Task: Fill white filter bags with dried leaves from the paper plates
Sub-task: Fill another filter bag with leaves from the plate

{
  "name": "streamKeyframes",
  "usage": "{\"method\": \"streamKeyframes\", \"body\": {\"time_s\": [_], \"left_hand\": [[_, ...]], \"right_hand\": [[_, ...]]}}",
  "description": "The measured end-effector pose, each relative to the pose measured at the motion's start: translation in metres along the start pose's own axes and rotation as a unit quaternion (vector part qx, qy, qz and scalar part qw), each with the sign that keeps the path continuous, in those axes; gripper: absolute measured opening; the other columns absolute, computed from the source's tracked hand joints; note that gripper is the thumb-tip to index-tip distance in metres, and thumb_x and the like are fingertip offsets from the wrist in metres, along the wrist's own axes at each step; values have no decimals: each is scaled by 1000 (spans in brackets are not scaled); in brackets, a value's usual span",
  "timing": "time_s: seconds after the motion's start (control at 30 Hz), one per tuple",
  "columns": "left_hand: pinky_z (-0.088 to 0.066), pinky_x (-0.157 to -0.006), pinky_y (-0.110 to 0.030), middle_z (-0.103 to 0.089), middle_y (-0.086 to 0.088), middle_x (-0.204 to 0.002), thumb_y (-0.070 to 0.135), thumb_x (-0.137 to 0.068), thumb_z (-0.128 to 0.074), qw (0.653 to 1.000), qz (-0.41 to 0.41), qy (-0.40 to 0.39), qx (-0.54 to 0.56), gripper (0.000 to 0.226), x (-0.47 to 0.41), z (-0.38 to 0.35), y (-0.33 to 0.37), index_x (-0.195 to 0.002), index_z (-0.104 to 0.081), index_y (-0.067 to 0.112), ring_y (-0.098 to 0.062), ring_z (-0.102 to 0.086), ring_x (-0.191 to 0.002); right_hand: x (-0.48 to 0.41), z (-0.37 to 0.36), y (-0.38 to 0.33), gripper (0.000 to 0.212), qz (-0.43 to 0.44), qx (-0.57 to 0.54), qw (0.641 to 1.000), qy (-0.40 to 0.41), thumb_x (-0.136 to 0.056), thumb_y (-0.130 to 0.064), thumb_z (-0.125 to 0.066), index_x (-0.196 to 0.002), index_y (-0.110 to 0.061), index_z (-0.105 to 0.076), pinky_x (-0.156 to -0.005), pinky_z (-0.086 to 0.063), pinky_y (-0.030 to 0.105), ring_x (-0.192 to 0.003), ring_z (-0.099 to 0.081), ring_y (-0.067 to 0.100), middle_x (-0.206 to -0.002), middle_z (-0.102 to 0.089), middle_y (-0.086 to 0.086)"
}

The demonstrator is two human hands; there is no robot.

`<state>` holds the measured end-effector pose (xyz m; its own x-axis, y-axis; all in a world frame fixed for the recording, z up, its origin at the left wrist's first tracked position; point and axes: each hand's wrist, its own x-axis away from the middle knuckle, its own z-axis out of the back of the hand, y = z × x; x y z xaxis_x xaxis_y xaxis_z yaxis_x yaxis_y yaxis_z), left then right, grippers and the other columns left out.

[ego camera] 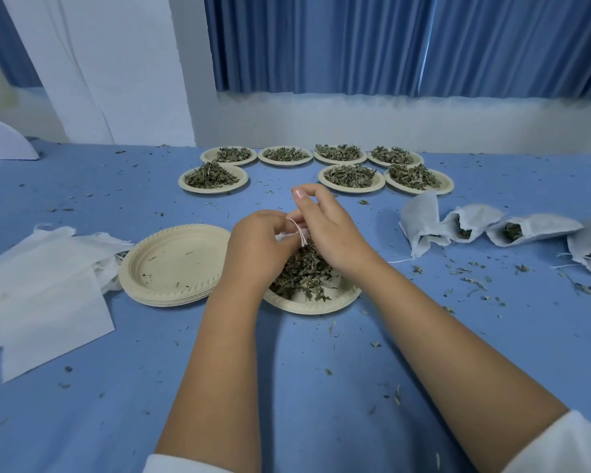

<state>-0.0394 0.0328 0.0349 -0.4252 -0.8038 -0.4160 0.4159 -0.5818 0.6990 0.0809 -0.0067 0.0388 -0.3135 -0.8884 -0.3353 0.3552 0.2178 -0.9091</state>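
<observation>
**Two hands on one filter bag, right over the leaf plate**

Got the left hand [256,240] and right hand [328,230] bunched close together, both pinching a small white filter bag [284,237] near its top. Holding it straight above the dried leaves [301,273] heaped on the nearest paper plate [313,302], so no reaching sideways, just straight down for the next pinch of leaf. Can't tell the bag's long axis, mostly hidden behind fingers. Only seeing a scrap of white and thin strings [302,235] dangling toward the pile. Equally close for either hand. Probably working the mouth open before stuffing.

Elsewhere:
- four filled bags [471,220] well off to the right
- flat empty bags [41,285] to the left, beside a stack of empty plates [174,264]
- seven loaded plates [351,177] farther back
</observation>
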Motion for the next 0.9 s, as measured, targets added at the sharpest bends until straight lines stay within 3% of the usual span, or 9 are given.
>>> {"method": "streamKeyframes", "body": {"time_s": [0.13,0.2,0.4,0.47,0.57,0.67,0.77,0.83,0.9], "left_hand": [[-41,-64,-15,-70,9,-77,30,-83,-75,998,48,22,39,7,-1,1,-1,-78,-74,25,-4,-60,-73],[-41,-62,-17,-66,14,-70,34,-82,-76,996,59,35,51,9,-2,1,-2,-76,-73,28,-1,-58,-68],[-38,-62,-13,-63,19,-72,36,-82,-75,991,96,68,61,9,-3,2,-2,-75,-71,31,5,-56,-70],[-39,-66,-16,-64,17,-79,36,-82,-75,989,109,74,61,9,-4,2,-3,-80,-70,29,4,-57,-75],[-39,-75,-22,-65,12,-92,39,-82,-75,987,127,75,63,24,-4,1,-3,-94,-71,19,-5,-58,-88],[-48,-69,-24,-69,11,-71,35,-85,-72,979,153,66,114,18,-4,1,-2,-82,-74,17,-11,-67,-76],[-53,-71,-28,-66,11,-54,26,-85,-70,973,172,63,138,13,-5,2,-2,-76,-75,17,-14,-69,-69],[-57,-78,-30,-70,8,-64,23,-82,-73,969,181,57,160,11,-6,2,-2,-89,-74,14,-13,-70,-73],[-56,-88,-38,-73,1,-85,18,-80,-74,967,179,45,178,12,-6,2,-2,-91,-70,17,-17,-70,-86]], "right_hand": [[-3,2,2,15,-2,-42,999,25,-99,-44,-45,-105,-36,-56,-86,-53,34,-84,-68,5,-82,-72,-10],[-5,5,2,21,-10,-58,998,32,-95,-49,-44,-104,-36,-58,-90,-53,37,-92,-69,10,-87,-74,-7],[-6,11,7,20,-34,-42,998,34,-98,-33,-45,-110,-30,-61,-89,-50,33,-94,-68,10,-92,-76,-4],[-6,13,9,20,-50,-27,998,34,-97,-26,-52,-115,-31,-59,-83,-52,30,-91,-67,9,-95,-74,-6],[-5,14,10,31,-54,20,997,53,-92,-20,-59,-122,-28,-55,-66,-51,15,-83,-62,-1,-103,-65,-10],[-4,16,10,21,-59,77,989,110,-89,-22,-59,-110,-27,-56,-61,-42,19,-79,-56,-1,-95,-57,-12],[-3,13,7,1,-107,72,987,91,-88,-24,-61,-88,-24,-60,-65,-52,32,-78,-66,19,-84,-66,-2],[-1,8,5,10,-112,79,989,52,-88,-28,-65,-79,-23,-65,-60,-54,31,-80,-70,26,-79,-72,3],[2,3,3,17,-105,85,990,39,-88,-33,-67,-75,-22,-67,-55,-53,29,-79,-71,27,-74,-73,3]]}}
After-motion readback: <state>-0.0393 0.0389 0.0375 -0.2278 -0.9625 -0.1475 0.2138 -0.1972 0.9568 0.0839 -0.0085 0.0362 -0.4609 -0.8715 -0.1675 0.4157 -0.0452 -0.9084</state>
